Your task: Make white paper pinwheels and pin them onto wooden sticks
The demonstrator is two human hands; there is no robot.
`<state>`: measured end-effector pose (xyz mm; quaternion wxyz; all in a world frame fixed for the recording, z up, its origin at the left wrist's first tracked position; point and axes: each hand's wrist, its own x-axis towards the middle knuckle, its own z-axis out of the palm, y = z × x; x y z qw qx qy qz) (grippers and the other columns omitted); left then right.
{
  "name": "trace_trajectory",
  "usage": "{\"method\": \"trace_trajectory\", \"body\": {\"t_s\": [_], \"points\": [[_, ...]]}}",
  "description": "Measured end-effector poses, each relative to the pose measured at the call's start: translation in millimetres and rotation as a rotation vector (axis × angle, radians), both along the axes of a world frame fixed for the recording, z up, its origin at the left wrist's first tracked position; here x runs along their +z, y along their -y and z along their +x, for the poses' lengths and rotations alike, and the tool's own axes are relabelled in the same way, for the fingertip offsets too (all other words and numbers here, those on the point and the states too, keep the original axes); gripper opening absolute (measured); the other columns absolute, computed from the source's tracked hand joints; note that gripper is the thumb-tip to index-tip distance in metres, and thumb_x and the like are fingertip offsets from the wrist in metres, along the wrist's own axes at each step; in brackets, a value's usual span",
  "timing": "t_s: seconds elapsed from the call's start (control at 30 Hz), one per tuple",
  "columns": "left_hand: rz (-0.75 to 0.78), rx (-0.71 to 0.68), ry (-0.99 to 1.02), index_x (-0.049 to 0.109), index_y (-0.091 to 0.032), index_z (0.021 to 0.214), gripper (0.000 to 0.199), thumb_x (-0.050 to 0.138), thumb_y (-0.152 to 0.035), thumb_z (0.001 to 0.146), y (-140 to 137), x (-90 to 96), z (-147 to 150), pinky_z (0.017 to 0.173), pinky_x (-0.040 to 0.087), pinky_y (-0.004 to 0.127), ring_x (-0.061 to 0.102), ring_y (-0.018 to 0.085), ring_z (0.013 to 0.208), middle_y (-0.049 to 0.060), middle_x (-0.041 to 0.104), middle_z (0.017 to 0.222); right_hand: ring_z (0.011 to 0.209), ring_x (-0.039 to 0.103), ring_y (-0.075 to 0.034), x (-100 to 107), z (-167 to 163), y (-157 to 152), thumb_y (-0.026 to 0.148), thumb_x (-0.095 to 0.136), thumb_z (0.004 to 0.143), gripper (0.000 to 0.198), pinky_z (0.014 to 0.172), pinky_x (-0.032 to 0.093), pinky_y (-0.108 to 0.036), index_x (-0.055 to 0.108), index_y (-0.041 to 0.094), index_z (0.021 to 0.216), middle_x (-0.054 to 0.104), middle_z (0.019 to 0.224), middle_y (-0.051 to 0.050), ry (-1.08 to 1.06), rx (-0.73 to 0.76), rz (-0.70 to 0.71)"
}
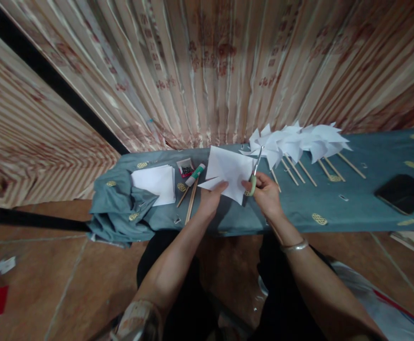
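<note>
Left hand (212, 196) pinched paper (228, 165) | right hand (266, 195) held scissors (253, 183) | paper lay between hands; scissors pointed away by its right edge

Both bare arms stretch forward and inward from the lower edge. The left forearm (175, 258) slants up to the right, the right forearm (322, 279) up to the left. The left hand (210, 199) pinches, its thumb (221, 187) on top, pointing inward. Just apart, the right hand (268, 193) grips with curled fingers, its wrist (281, 227) nearly straight.
</note>
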<state>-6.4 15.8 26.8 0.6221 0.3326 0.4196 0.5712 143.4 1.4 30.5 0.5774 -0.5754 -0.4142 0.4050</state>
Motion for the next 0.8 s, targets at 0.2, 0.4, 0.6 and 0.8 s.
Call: {"method": "trace_trajectory", "body": {"t_s": [0.2,0.4,0.6,0.8], "points": [[0.05,0.04,-0.148,0.066,-0.017,0.109,0.049,0.08,-0.031,0.064,-8,-7.8,-11,0.092,0.057,0.041,0.07,0.028,0.105,0.011,0.074,0.115,0.056,0.047,-0.012,3,0,2,0.057,0.084,0.052,0.052,0.056,0.041,-0.027,0.062,0.023,0.085,0.054,0.059,0.006,-0.052,0.069,-0.042],[0.023,0.052,-0.248,0.068,-0.016,0.096,0.039,0.082,-0.035,0.065,-19,-8.9,-18,0.076,0.059,0.035,0.072,0.023,0.083,0.007,0.076,0.094,0.06,0.054,-0.012,1,-8,11,0.056,0.087,0.052,0.052,0.06,0.046,-0.027,0.063,0.021,0.082,0.063,0.066,0.004,-0.045,0.187,-0.071],[0.093,0.169,-0.318,0.069,-0.016,0.089,0.03,0.08,-0.03,0.064,-30,-1.0,-34,0.078,0.056,0.031,0.071,0.019,0.082,0.004,0.075,0.088,0.073,0.065,-0.018,-1,-7,29,0.063,0.079,0.065,0.057,0.067,0.051,-0.029,0.068,0.02,0.101,0.074,0.083,-0.004,0.05,0.398,-0.124],[0.079,0.271,-0.33,0.067,-0.017,0.088,0.028,0.079,-0.027,0.065,-42,2.7,-44,0.076,0.055,0.029,0.071,0.018,0.081,0.001,0.074,0.084,0.077,0.068,-0.019,-7,-10,55,0.062,0.073,0.075,0.053,0.072,0.053,-0.031,0.069,0.021,0.107,0.075,0.088,-0.005,0.103,0.648,-0.21]]}}
